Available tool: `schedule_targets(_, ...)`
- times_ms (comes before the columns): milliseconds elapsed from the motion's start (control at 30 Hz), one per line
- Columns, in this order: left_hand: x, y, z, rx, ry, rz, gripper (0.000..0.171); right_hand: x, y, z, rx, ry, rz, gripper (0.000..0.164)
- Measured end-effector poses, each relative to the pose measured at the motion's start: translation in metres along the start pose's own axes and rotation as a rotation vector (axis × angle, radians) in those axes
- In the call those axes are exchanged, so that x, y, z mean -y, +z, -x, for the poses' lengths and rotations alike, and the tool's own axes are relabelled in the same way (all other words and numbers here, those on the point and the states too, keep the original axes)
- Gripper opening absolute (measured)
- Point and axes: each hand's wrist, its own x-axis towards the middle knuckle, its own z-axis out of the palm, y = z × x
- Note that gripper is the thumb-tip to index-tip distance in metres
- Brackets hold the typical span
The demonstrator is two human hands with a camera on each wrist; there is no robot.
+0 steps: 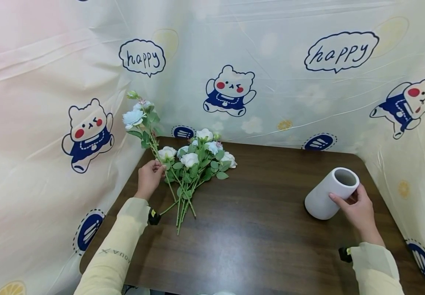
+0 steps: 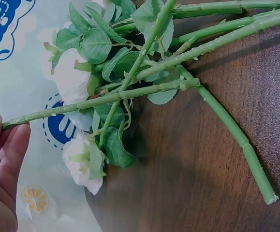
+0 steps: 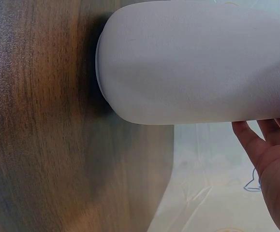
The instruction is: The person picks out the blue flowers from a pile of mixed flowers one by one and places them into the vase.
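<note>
In the head view, the left hand (image 1: 150, 177) is pinching the stem of a pale blue artificial rose spray (image 1: 146, 123), whose blooms are rising beyond the hand and whose lower stem is running toward the near side. Just right of that hand, a loose bunch of white and pale blue artificial roses (image 1: 197, 164) is lying on the brown wooden desk (image 1: 264, 229), its bare stems crossing and pointing back toward the person. Well apart, the right hand (image 1: 357, 209) is gripping a white cylindrical vase (image 1: 328, 194) near its rim, the thumb pressing the near side; the vase is standing out to the left of this hand, its mouth facing up. Beyond both hands, a curtain printed with bears (image 1: 271, 102) is hanging.

In the left wrist view, the thumb and fingertips are holding the green stem, while its cut end is reaching across the other stems, away from the hand. White blooms and leaves are lying beside it.

In the right wrist view, the fingers are touching the vase's side, and its base is facing the desk, away from the hand; whether it is sitting flat, I cannot tell.
</note>
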Motion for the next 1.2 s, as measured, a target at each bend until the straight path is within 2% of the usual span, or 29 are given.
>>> schedule_targets(300, -0.004, -0.004, -0.001, -0.06, 0.092, -0.045, 0.014, 0.001, 0.0, 0.0, 0.0, 0.003, 0.007, 0.08)
schedule_targets(867, -0.026, -0.002, -0.009, -0.09, 0.212, -0.092, 0.012, 0.0, 0.0, 0.0, 0.016, 0.009, 0.016, 0.08)
schedule_targets(1033, -0.038, 0.0, -0.015, -0.091, 0.233, -0.074, 0.008, 0.001, 0.0, 0.0, 0.023, 0.019, 0.021, 0.082)
schedule_targets(1200, -0.051, 0.004, -0.02, -0.064, 0.252, -0.027, 0.008, 0.001, 0.0, 0.0, 0.022, 0.018, 0.016, 0.081)
